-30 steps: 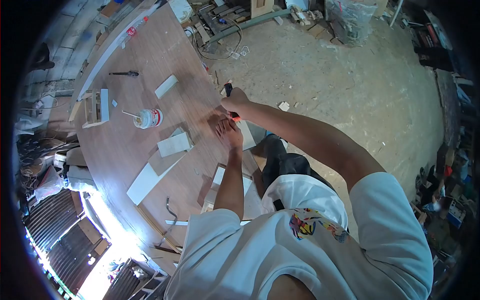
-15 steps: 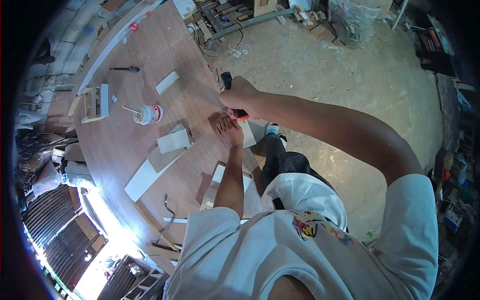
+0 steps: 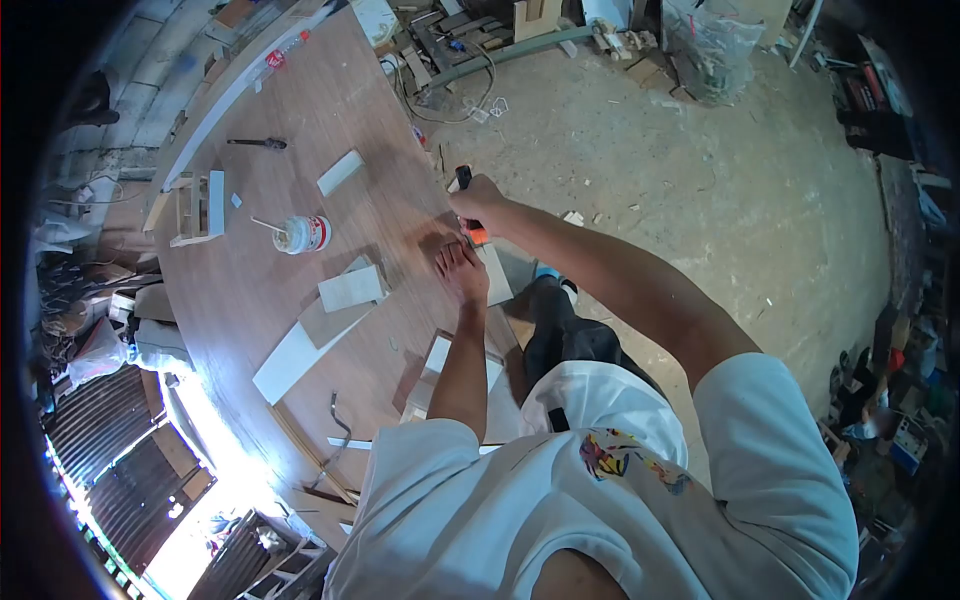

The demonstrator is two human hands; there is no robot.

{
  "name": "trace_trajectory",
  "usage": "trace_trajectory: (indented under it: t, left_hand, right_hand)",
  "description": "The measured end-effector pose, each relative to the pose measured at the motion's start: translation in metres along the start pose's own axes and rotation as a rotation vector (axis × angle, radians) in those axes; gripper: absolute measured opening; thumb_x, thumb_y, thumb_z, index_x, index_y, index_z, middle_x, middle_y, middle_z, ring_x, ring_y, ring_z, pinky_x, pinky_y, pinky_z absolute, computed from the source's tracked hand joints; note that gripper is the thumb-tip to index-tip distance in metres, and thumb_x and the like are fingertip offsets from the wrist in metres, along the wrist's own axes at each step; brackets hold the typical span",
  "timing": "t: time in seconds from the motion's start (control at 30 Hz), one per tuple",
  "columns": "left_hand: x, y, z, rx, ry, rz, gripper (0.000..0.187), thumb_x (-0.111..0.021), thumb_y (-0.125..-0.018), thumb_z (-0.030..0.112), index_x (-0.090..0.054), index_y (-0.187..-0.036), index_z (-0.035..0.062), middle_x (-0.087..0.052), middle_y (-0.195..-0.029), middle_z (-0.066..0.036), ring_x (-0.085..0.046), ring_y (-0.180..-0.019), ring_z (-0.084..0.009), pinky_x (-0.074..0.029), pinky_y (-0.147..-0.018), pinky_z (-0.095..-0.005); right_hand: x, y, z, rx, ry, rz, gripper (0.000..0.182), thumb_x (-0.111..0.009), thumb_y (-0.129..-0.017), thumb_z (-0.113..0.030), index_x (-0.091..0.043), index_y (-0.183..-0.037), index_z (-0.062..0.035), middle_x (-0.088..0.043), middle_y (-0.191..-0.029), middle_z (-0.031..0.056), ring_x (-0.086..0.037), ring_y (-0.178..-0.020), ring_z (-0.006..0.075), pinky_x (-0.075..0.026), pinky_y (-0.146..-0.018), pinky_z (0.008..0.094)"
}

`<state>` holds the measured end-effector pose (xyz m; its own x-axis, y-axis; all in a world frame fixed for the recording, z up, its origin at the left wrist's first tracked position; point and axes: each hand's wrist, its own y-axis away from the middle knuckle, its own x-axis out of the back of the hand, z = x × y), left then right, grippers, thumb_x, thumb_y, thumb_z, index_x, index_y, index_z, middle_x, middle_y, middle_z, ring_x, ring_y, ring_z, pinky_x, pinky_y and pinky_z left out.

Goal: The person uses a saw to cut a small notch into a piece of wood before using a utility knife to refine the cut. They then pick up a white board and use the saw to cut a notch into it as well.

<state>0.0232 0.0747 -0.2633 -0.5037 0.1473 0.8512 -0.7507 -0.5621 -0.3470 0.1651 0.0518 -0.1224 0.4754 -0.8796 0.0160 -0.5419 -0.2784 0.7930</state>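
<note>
In my right hand [image 3: 480, 200] is a black-and-orange tool [image 3: 477, 234], held over the table's right edge. My fingers wrap round it, and a black end sticks out above the fist; its working part is hidden. My left hand [image 3: 461, 272] lies palm down with fingers stretched out, right beside the tool. It rests at the edge of a pale board [image 3: 496, 277], partly covered by the hand. Left of this hand, a small white block [image 3: 350, 288] sits on a longer white board [image 3: 290, 365]. A box-like white piece [image 3: 437, 355] stands by my left forearm.
On the brown table [image 3: 390, 190] are a white jar with a stick [image 3: 307, 234], a white strip [image 3: 341, 172], a dark slim tool [image 3: 258, 143], a small wooden frame [image 3: 200, 208] and a bottle [image 3: 287, 49]. Scrap wood [image 3: 440, 50] and a plastic bag [image 3: 710, 50] lie on the floor.
My right elbow has swung left, nearer my body, and the tool has shifted slightly down in view. My left hand stays in place on the table. The whole view has shifted a little.
</note>
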Motion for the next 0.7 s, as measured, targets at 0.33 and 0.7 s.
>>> trace_trajectory:
  t: [0.33,0.7]
  left_hand:
    - [0.006,-0.001,0.006,-0.023,-0.043,0.017,0.015,-0.052,-0.082,0.016,-0.052,-0.09,0.004,-0.055,-0.094,-0.013,-0.051,-0.092,-0.0312,-0.039,-0.08,-0.0421]
    - [0.004,0.007,-0.003,-0.069,-0.052,0.022,0.021,-0.056,-0.077,0.019,-0.052,-0.091,0.0046,-0.053,-0.098,-0.014,-0.049,-0.094,-0.0328,-0.038,-0.081,-0.0438]
  right_hand:
    - [0.004,0.079,-0.037,0.134,0.039,-0.084,0.007,-0.053,-0.072,0.001,-0.054,-0.07,0.0077,-0.057,-0.06,0.0154,-0.057,-0.046,0.0217,-0.044,-0.039,0.0356]
    - [0.019,0.115,-0.016,0.345,0.251,-0.028,0.013,-0.053,-0.074,-0.001,-0.055,-0.08,0.0099,-0.059,-0.065,0.0149,-0.057,-0.048,0.0195,-0.044,-0.041,0.034]
